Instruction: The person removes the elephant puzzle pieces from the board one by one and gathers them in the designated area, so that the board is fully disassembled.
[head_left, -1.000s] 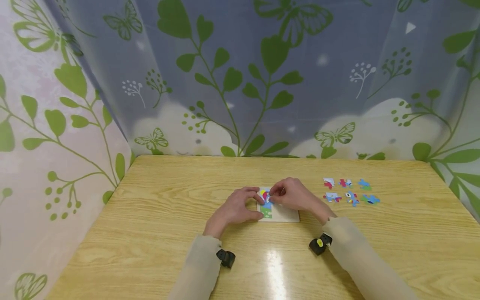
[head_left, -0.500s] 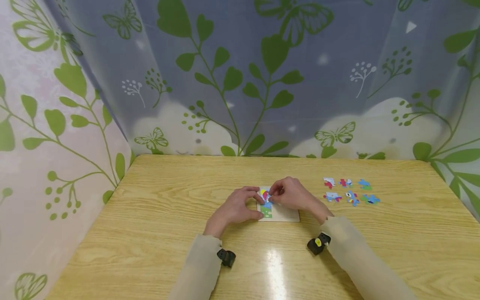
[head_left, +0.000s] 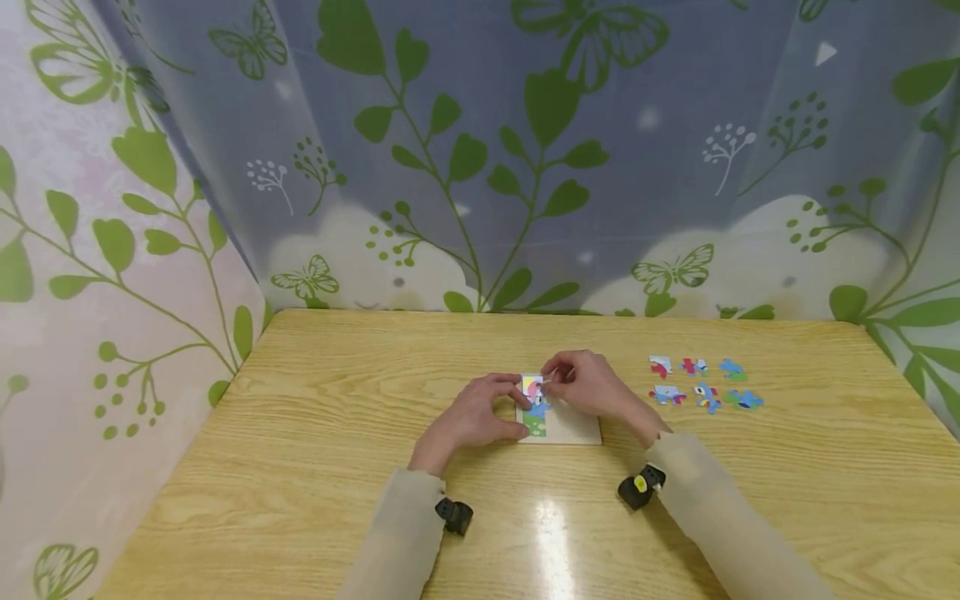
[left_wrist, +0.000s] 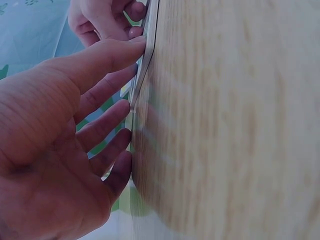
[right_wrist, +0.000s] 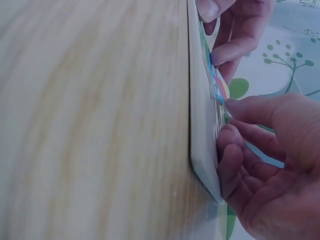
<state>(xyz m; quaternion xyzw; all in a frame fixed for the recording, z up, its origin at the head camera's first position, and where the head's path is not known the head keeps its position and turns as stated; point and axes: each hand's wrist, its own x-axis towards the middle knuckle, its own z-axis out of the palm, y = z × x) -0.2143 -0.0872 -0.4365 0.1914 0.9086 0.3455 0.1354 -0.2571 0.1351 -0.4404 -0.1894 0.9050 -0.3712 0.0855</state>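
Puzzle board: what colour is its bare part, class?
The puzzle board is off-white there; the head view shows it best.

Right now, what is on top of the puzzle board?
On the puzzle board, colourful puzzle pieces lie along its left side in the head view. The left hand and right hand cover parts, so what lies beneath them is hidden.

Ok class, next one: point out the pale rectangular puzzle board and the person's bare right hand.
Pale rectangular puzzle board [head_left: 576, 429]: head view, on its bare near right surface.
Bare right hand [head_left: 589, 385]: head view, on the middle of the hand.
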